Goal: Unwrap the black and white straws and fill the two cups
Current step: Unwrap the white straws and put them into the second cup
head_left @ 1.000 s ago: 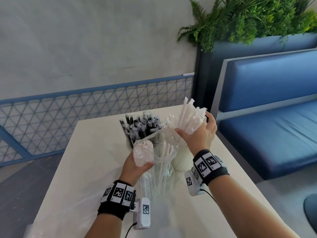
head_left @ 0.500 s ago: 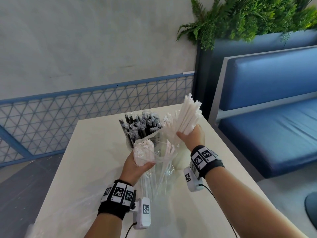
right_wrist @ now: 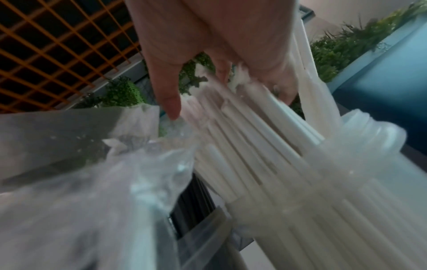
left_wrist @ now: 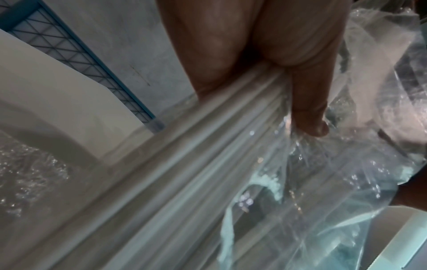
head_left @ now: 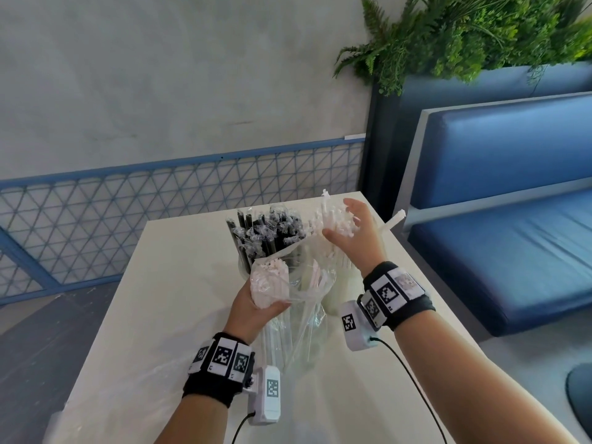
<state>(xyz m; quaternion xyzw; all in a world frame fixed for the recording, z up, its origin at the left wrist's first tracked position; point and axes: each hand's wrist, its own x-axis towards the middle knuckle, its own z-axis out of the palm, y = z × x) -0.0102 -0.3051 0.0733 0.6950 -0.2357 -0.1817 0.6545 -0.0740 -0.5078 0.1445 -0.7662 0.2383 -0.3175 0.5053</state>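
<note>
My left hand (head_left: 267,304) grips a clear plastic bag (head_left: 298,318) round the bundle of white straws (head_left: 269,280) still inside it; the thumb (left_wrist: 307,109) presses the film against the straws (left_wrist: 208,146). My right hand (head_left: 346,227) is open, fingers spread over the tops of the loose white straws (head_left: 333,238) that stand in a pale cup (head_left: 339,291); its fingers (right_wrist: 168,95) hover at the straw ends (right_wrist: 254,142). One white straw (head_left: 394,220) leans out to the right. Black straws (head_left: 266,235) in thin wrappers stand upright just left of the white ones; their cup is mostly hidden.
Everything is on a white table (head_left: 179,283), whose right edge runs close to the cup. Crumpled clear film (head_left: 105,382) lies at the near left. A blue bench (head_left: 512,251) stands right of the table, a planter (head_left: 480,36) behind it, a mesh railing (head_left: 128,225) beyond.
My right hand held a bunch of white straws above the cup; it has lowered them into the cup and let go, fingers now spread. The left hand keeps holding the bag.
</note>
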